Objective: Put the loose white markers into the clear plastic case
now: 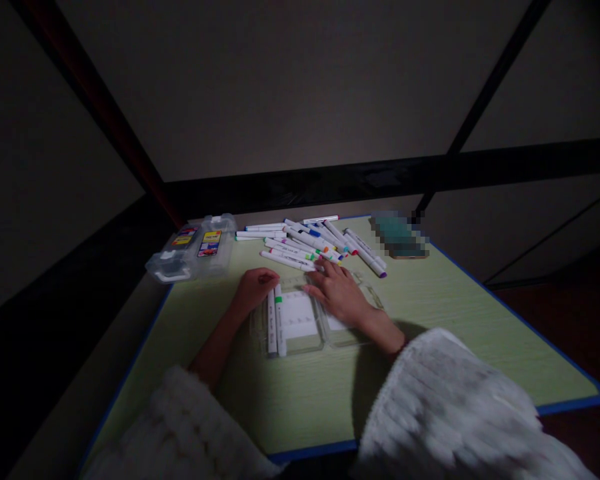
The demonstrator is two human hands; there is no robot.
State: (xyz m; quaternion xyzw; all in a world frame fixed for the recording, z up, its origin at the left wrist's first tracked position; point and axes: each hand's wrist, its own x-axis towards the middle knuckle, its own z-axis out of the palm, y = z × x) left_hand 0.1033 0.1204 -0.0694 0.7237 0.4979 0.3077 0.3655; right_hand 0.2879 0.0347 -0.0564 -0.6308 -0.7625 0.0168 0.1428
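My left hand [257,288] is curled at the upper left of a clear plastic marker case [324,339], its fingertips closed at the top end of a white marker [272,327]. Beside that one lies a white marker with a green band [280,320], also in the left compartment. My right hand [344,295] reaches over the right part of the case with its fingers apart. Its fingertips meet the near edge of a loose pile of white markers [295,248] with coloured ends; whether they press on one is hard to tell.
A second clear case [220,257] with colourful labels stands at the table's back left corner. A phone [405,240], partly pixelated, lies at the back right. The pale green table [455,307] has a blue edge, with a wall behind it.
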